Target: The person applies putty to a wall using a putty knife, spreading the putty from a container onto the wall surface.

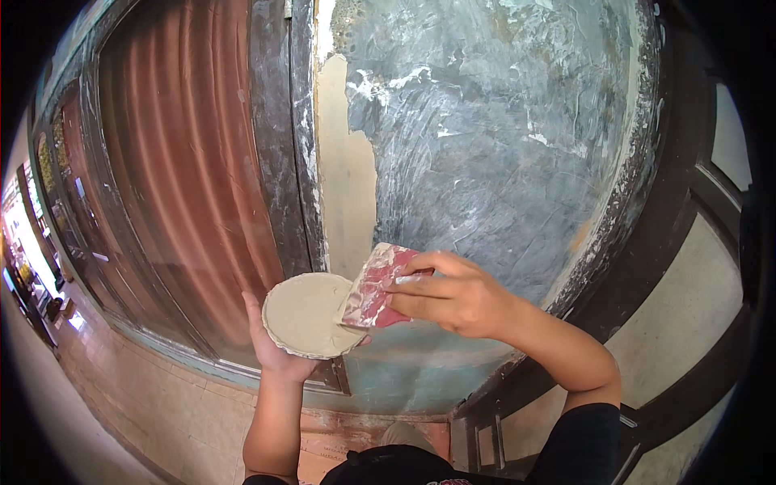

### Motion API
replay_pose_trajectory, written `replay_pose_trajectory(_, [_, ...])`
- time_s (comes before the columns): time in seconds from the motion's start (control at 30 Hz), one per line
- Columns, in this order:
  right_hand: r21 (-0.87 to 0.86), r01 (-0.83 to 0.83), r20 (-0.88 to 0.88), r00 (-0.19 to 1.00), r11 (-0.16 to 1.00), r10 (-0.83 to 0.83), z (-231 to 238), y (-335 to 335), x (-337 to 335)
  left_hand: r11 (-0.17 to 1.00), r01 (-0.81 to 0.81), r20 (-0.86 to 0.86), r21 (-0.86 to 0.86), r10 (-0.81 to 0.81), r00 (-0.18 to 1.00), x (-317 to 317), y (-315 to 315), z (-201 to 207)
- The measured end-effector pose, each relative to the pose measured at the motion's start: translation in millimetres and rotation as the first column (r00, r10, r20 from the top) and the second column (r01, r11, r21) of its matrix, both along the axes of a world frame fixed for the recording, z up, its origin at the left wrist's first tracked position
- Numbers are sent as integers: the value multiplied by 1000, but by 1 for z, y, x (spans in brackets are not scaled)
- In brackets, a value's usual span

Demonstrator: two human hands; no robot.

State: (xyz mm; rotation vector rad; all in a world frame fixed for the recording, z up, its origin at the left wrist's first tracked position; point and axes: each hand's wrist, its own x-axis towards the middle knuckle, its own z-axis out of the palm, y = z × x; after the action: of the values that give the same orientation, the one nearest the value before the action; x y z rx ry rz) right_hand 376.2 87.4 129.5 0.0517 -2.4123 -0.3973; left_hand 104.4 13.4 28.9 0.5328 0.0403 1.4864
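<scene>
My left hand (279, 352) holds up a round shallow dish of beige putty (307, 314) from below, its fingers mostly hidden under the dish. In my right hand (457, 295) is a flat red putty scraper (380, 284), smeared with whitish putty. The scraper's lower edge touches the putty at the right side of the dish. Behind both stands a grey, patchy wall (485, 153) with white smears. A strip of fresh beige putty (349, 186) runs down the wall's left edge beside a dark frame.
To the left, a dark wooden frame (279, 145) surrounds a glazed panel with a reddish-brown curtain (178, 145). A dark panelled door (687, 267) stands at the right. Pale floor tiles (186, 404) lie at lower left, and a brownish-orange sheet (331, 453) lies below me.
</scene>
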Motion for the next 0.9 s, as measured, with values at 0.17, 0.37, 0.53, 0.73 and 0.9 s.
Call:
replay_pose_trajectory(0.17, [-63,56,-63,996,996,-60,23,17,0,998,-47,-3,-43,47,999,7,10,3])
replay_pose_trajectory(0.37, [-95,283,-128,947,954,-294,82,27,-14,995,-2,-119,103,14,993,20,19,20])
replay_pose_trajectory(0.53, [-104,301,-313,895,948,-318,146,72,-38,992,99,71,72,-104,992,22,32,22])
replay_pose_trajectory(0.73, [-94,421,-339,839,902,-427,173,112,-53,997,-45,-89,59,51,995,13,37,15])
replay_pose_trajectory(0.9, [-91,464,-329,821,881,-466,165,121,-65,991,-130,-53,25,131,990,-2,35,10])
